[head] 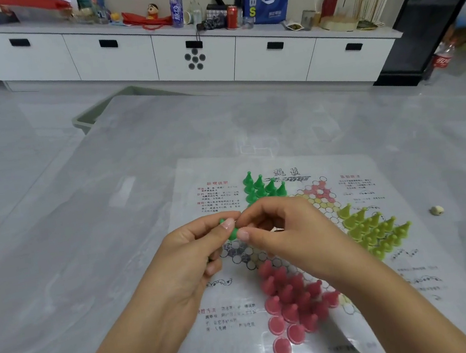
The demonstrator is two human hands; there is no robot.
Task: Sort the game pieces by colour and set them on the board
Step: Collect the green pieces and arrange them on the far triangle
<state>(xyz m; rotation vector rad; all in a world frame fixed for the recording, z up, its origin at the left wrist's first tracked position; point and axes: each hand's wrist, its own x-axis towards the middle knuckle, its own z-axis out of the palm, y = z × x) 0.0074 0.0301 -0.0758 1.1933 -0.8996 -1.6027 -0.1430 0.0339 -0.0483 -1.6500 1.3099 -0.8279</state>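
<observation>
A thin plastic game board sheet (412,265) lies on the grey table. Several green cone pieces (263,187) stand at its top point, several yellow-green pieces (374,231) on its right point, and several red pieces (291,299) on its lower point. Above the board's left side my left hand (189,260) and my right hand (287,228) meet. Both pinch a green piece (231,230) between thumb and fingertips. My left hand's lower fingers are curled; what they hide I cannot tell.
A small pale lump (436,210) lies on the table right of the board. A grey bin (89,118) stands past the table's far left corner. A white drawer cabinet (194,59) with bottles, a can and a blue bag runs along the back wall.
</observation>
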